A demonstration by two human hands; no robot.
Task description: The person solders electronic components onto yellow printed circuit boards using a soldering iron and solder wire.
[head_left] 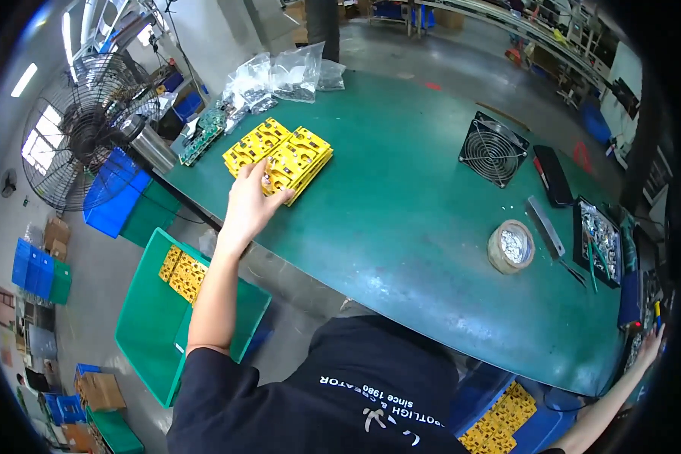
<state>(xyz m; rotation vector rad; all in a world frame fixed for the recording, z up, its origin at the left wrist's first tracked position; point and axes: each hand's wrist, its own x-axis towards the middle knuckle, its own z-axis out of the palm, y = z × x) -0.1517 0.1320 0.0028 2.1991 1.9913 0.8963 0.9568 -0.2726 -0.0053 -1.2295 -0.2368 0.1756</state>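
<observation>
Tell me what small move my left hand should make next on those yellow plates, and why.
Probably close the fingers on the top plate of the nearer yellow stack and lift it. The left hand already lies flat on that stack's near edge with nothing gripped, while the right hand is far off at the green table's right edge.

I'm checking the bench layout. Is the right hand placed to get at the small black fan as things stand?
Probably not directly: the right hand is at the table's near right edge, apart from the fan, though bare tabletop lies between.
</observation>
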